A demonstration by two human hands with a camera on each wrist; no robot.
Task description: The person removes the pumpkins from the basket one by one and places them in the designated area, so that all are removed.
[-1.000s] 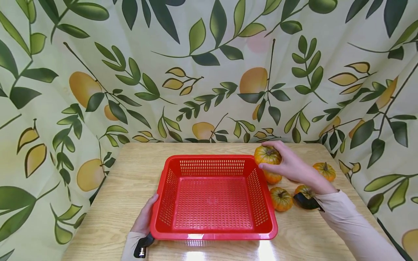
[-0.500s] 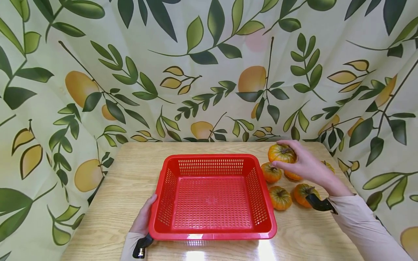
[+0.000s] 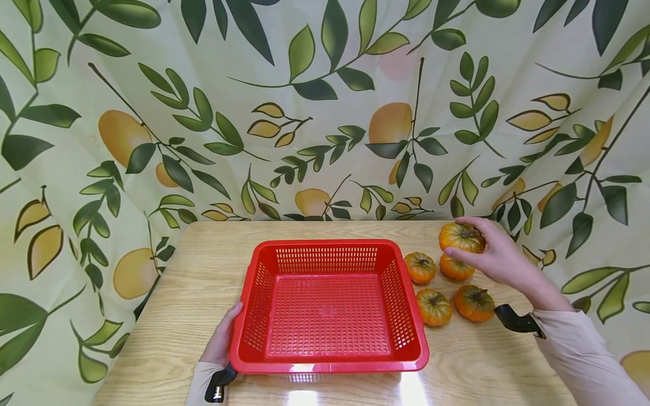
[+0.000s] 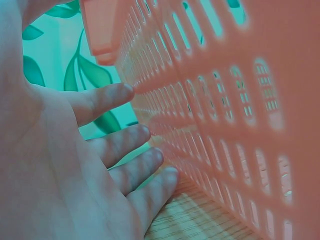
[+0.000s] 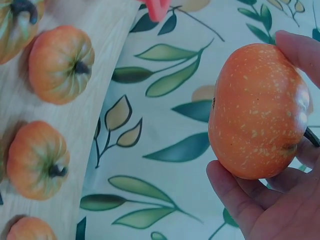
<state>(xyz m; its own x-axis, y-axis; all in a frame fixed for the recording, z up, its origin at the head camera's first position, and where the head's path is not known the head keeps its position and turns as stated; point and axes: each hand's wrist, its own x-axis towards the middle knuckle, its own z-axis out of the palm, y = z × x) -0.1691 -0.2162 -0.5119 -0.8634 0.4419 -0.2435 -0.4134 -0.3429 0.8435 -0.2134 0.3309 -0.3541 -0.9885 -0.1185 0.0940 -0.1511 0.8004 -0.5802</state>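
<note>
My right hand (image 3: 500, 254) holds a small orange pumpkin (image 3: 461, 237) between thumb and fingers. It hangs above the back right of the table, partly covering another pumpkin (image 3: 457, 268) in the head view. In the right wrist view, the held pumpkin (image 5: 260, 110) shows its speckled side, and its dark stem points toward the palm. A red slotted plastic basket (image 3: 327, 369) stands mid-table, with nothing inside. Beside its left wall is my left hand (image 3: 223, 335). Its straight fingers (image 4: 125, 140) reach along the basket wall (image 4: 190, 100), tips at or near the slots.
Several pumpkins sit right of the basket, among them one by its back corner (image 3: 420, 268) and two nearer the front, a left one (image 3: 434, 307) and a right one (image 3: 474, 303). A leaf-patterned cloth (image 3: 325, 113) hangs behind the wooden table (image 3: 218, 242).
My right hand has carried the pumpkin rightward, from beside the basket's back right corner to farther right above the table. The left hand stays at the basket's left side.
</note>
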